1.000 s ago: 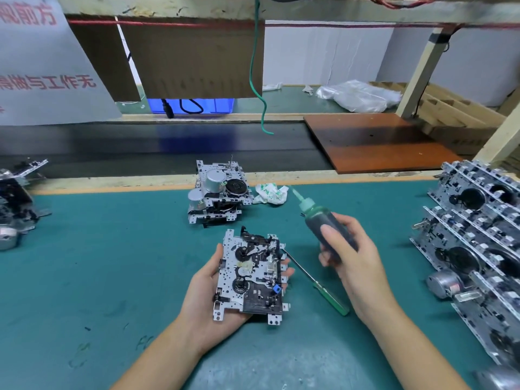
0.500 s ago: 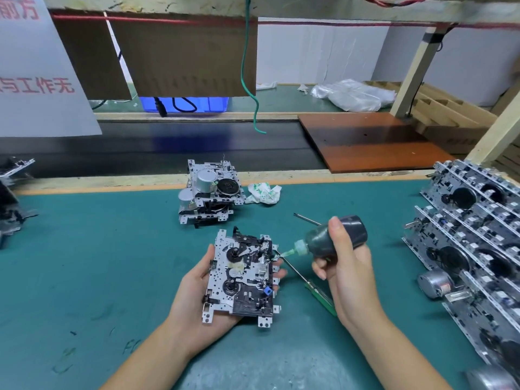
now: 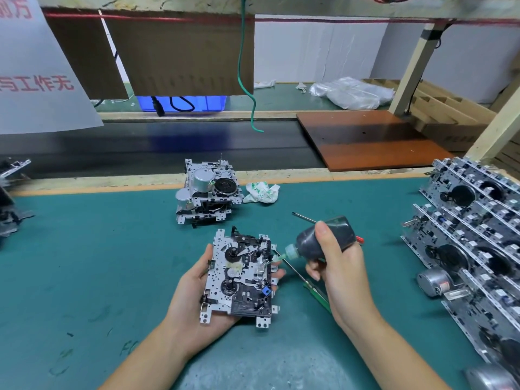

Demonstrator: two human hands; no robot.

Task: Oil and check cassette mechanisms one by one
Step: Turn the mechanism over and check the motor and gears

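The cassette mechanism [image 3: 242, 274] is being cradled face-up in the left hand [image 3: 197, 294], over the middle of the desk [image 3: 84, 263] towards its near edge; the fingers are being curled up round the far side of the plate, thumb laid along the left rim. The oil bottle [image 3: 323, 242] is being gripped by the right hand [image 3: 337, 266], thumb pressed over the dark body. A second ago the bottle was being held upright and apart from the unit; now it is being tipped on its side, and its green nozzle is being brought right up to the right edge of the mechanism, by the head area. Whether a drop is being released cannot be told. By the look of it, the oiling of this unit is just being started, with the check yet to be done.

A green-handled screwdriver [image 3: 315, 291] is being left lying on the desk beneath the right hand, and a second tool's shaft is showing behind the bottle. A short stack of mechanisms [image 3: 208, 192] is being kept near the far edge, a crumpled wrapper [image 3: 261, 192] just beside it. Rows of mechanisms [image 3: 472, 243] are being held along the right edge, presumably awaiting their turn.
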